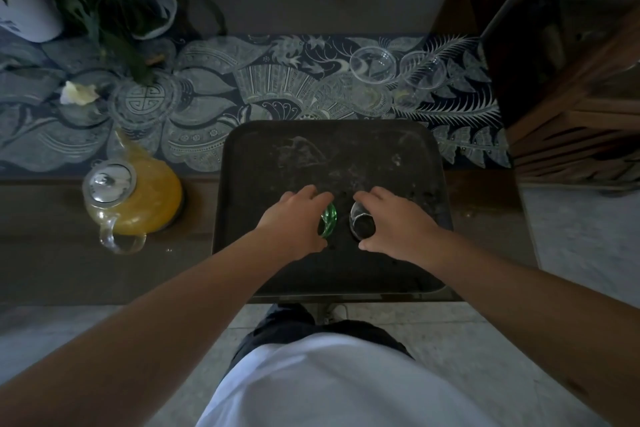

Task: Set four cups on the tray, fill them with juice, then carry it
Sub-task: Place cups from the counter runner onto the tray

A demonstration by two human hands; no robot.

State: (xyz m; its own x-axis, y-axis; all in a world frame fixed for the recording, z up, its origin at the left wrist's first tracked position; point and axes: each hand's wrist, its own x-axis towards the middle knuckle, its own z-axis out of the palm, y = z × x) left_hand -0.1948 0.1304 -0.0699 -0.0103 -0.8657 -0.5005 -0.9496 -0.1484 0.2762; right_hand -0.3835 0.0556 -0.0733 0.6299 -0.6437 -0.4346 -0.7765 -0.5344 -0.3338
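Note:
A dark rectangular tray [332,149] lies at the table's front edge. My left hand [294,222] grips a green glass cup [328,220] over the tray's middle. Beside it my right hand [398,222] grips a clear glass cup [362,224]. Whether the two cups rest on the tray or hang just above it I cannot tell. Two more clear cups [372,64] [424,71] stand on the patterned cloth behind the tray, at the right. A glass teapot [133,199] full of orange juice, with a metal lid, stands left of the tray.
A blue patterned runner [207,97] covers the back of the table. Potted plants [97,0] and a white flower [78,94] sit at the far left. A dark wooden cabinet [568,62] stands close on the right. The floor is pale tile.

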